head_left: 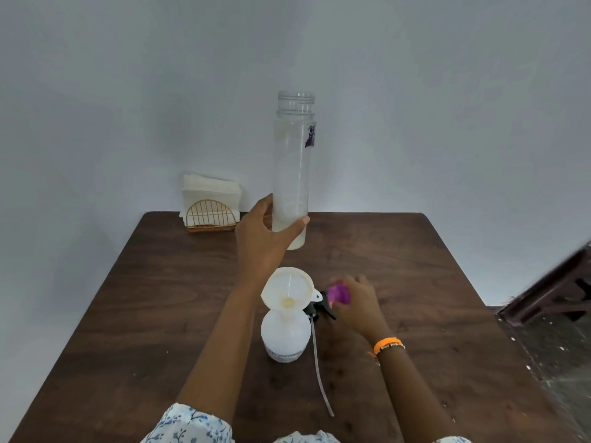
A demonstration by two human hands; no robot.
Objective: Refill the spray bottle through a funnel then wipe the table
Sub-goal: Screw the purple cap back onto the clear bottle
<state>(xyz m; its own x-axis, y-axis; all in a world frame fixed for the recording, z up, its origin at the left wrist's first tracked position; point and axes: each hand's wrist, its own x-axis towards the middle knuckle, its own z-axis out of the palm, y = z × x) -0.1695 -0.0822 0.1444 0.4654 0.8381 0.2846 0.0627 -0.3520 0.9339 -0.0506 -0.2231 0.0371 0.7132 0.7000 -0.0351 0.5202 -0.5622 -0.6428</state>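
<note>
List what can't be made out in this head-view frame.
- Purple cap: blurred and partly covered by the right hand.
- Spray bottle fill level: translucent wall, with the funnel over its neck.
- Spray bottle label text: too small.
- Tall clear bottle base: behind the left hand.

Head view of a person's two forearms, both bare from the elbow down. Left sleeve (188, 425): white fabric with a small blue floral print, ending above the elbow at the lower edge of the frame. Right sleeve (452, 439): the same print, only a sliver visible. Right wrist: an orange band (387, 343) worn beside a thin beaded bracelet (394, 346), with a short orange strand hanging from the band. Left wrist bare.
</note>
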